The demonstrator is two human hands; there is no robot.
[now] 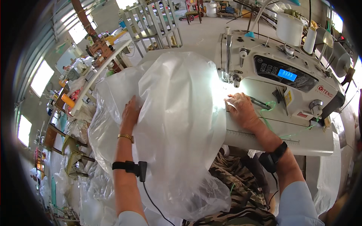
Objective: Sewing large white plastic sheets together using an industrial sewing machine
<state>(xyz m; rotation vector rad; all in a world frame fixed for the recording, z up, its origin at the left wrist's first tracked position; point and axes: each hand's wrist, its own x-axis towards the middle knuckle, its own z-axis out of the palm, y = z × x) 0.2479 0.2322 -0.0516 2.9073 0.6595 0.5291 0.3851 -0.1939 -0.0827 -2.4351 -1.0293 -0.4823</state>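
Observation:
A large, translucent white plastic sheet (177, 101) lies bunched over the sewing table and hangs down over my lap. My left hand (131, 111) rests on it at the left, fingers stretched out, partly tucked beside a raised fold. Close to the needle of a white sewing machine (279, 64), my right hand (243, 111) has its fingers drawn together at the sheet's right edge. Glare from the machine's lamp washes out that edge and the stitching spot. Each wrist wears a black strap; a gold watch (126, 138) sits above my left hand.
Black tweezers (260, 103) and green thread (269, 120) lie right of my right hand. A ruler strip (264, 137) runs along the table's front. Thread cones (289, 29) stand above the machine. A grey metal rack (151, 28) stands behind; clear plastic heaps (94, 196) lie at left.

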